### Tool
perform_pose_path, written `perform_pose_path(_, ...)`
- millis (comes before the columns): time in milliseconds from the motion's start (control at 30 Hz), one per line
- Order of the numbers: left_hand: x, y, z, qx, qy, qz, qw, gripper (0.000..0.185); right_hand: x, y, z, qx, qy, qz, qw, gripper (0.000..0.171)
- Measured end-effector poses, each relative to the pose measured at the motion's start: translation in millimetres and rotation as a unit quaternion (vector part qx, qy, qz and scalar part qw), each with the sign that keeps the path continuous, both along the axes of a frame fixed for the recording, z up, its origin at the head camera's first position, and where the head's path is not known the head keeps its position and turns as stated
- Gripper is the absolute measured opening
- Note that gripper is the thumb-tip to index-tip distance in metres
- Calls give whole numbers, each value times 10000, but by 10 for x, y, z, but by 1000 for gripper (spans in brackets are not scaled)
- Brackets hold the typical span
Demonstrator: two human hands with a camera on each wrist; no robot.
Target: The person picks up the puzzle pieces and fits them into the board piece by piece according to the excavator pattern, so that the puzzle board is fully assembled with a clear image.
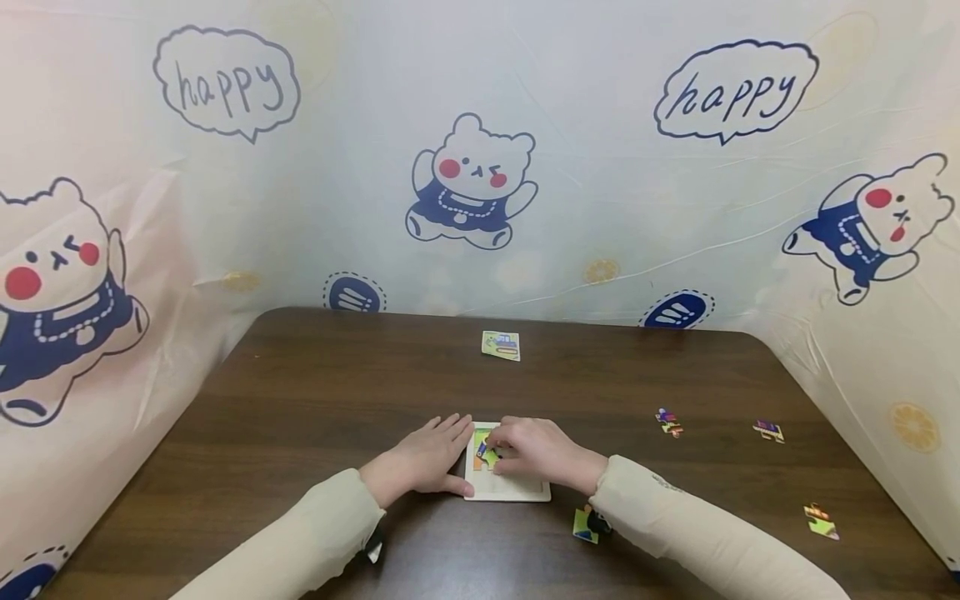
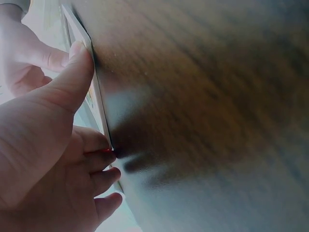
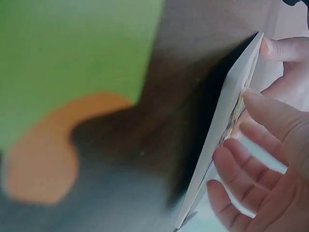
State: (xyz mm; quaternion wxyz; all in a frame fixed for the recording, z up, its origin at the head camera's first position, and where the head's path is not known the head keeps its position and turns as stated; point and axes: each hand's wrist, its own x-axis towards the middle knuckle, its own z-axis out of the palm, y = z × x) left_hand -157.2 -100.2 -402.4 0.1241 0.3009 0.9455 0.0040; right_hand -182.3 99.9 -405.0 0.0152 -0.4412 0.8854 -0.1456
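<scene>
A white puzzle tray (image 1: 517, 492) lies on the table with a few colourful jigsaw pieces in its upper left part. My left hand (image 1: 431, 457) lies flat along the tray's left edge, its thumb (image 2: 77, 67) on the near left corner and its other fingers stretched beside the frame. Over the tray, my right hand (image 1: 536, 450) bends its thumb and fingers about a green jigsaw piece (image 1: 491, 457), pinching it low over the tray. In the right wrist view the right thumb (image 3: 263, 106) and fingertips meet the tray's upper side; the piece itself is mostly hidden there.
Just below the right wrist lies a green and blue jigsaw piece (image 1: 585, 527). More loose pieces lie to the right: one purple and orange (image 1: 669, 422), one purple (image 1: 768, 430), one orange and green (image 1: 821, 522). A picture card (image 1: 501, 345) lies near the back edge, before a printed curtain.
</scene>
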Motion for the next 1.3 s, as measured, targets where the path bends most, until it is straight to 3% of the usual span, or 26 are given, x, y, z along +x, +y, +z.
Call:
perform_pose_path(267, 8, -1, 10, -5, 24, -18, 10000, 89, -21, 42, -23, 367, 583, 750, 9948, 19)
perform_pose_path(533, 24, 3, 37, -21, -3, -6, 10000, 88, -37, 22, -59, 423, 646, 723, 9944, 20)
perform_pose_path(933, 20, 1, 5, -30, 52, -93, 9999, 88, -9, -47, -43, 541, 1091, 726, 9899, 18)
perform_pose_path(1300, 18, 9, 21, -23, -5, -43, 10000, 88, -2, -41, -27, 645, 1131, 717, 9889, 21)
